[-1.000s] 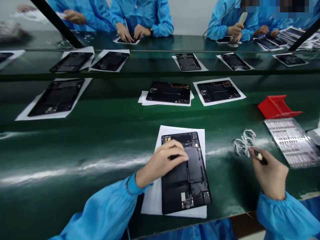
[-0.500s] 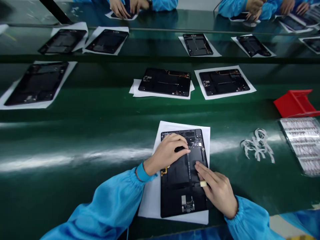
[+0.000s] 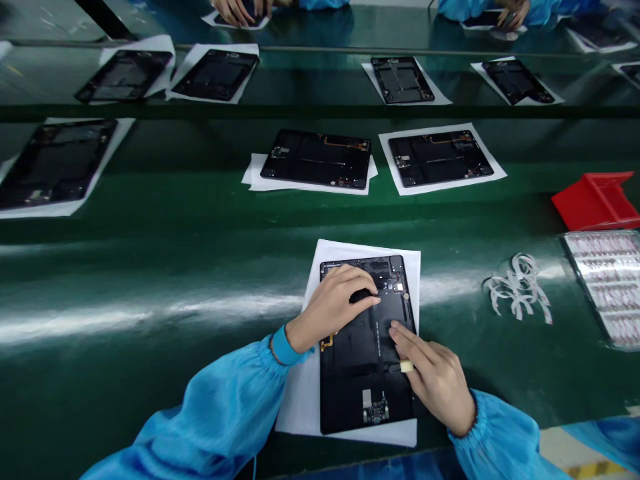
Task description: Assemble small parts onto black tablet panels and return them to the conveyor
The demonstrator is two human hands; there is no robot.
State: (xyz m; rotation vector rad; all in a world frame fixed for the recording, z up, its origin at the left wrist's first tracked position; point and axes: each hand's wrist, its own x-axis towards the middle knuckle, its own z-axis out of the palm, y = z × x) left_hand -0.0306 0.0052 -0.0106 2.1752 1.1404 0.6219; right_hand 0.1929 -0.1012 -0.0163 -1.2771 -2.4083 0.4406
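A black opened tablet (image 3: 367, 373) lies lengthwise on a white paper sheet (image 3: 299, 400) on the green belt (image 3: 150, 280) in front of me. My left hand (image 3: 334, 305) rests on the tablet's upper part, fingers curled and pressing down near a small dark component. My right hand (image 3: 434, 379) lies on the tablet's right edge, its index finger stretched onto the middle of the panel. Between its fingers sticks a small tool with a pale yellowish tip (image 3: 406, 366). Both arms wear blue sleeves.
Curled white strips (image 3: 517, 293) lie right of the tablet, then a clear tray of small parts (image 3: 607, 280) and a red bin (image 3: 595, 200). More tablets on paper (image 3: 317, 159) (image 3: 440, 158) (image 3: 50, 163) sit farther back. Co-workers' hands (image 3: 235, 10) work at the far side.
My right hand came from the white strips at the right to the tablet with the small tool in it. My left hand stayed on the tablet. The view tilted downward.
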